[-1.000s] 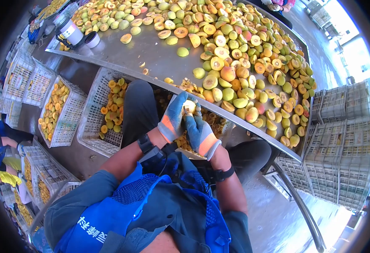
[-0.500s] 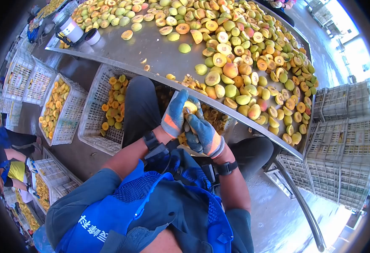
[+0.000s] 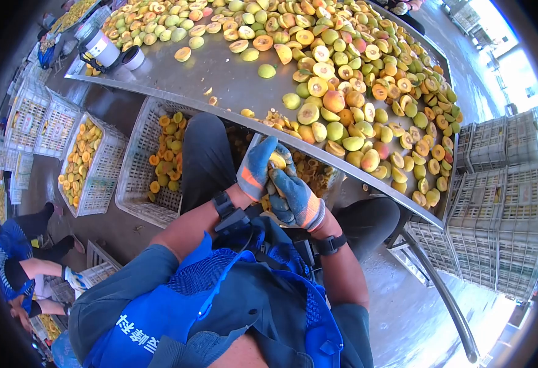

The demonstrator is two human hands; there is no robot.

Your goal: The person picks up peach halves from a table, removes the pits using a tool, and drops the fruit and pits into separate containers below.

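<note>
Between my two gloved hands, above my lap and just below the table's edge, is a yellow peach (image 3: 277, 161), partly covered by fingers. My left hand (image 3: 258, 167), in a blue and orange glove, is closed around its left side. My right hand (image 3: 295, 199), gloved the same way, presses against its lower right side with bent fingers. Whether a small tool sits in the right hand is hidden. Under the hands, a crate holds peach pieces (image 3: 315, 175). Many halved peaches (image 3: 355, 92) lie on the metal table (image 3: 232, 80) in front, some with pits showing.
A crate (image 3: 137, 202) with peach halves stands left of my knee, another filled crate (image 3: 100, 184) beyond it. Stacked crates (image 3: 490, 214) rise at the right. A white container (image 3: 102, 48) and a cup (image 3: 133, 58) stand on the table's left. Another person (image 3: 29, 264) is at lower left.
My hands stay together around the peach, with only slight finger movement. At the lower left, the other person's body and arm have shifted.
</note>
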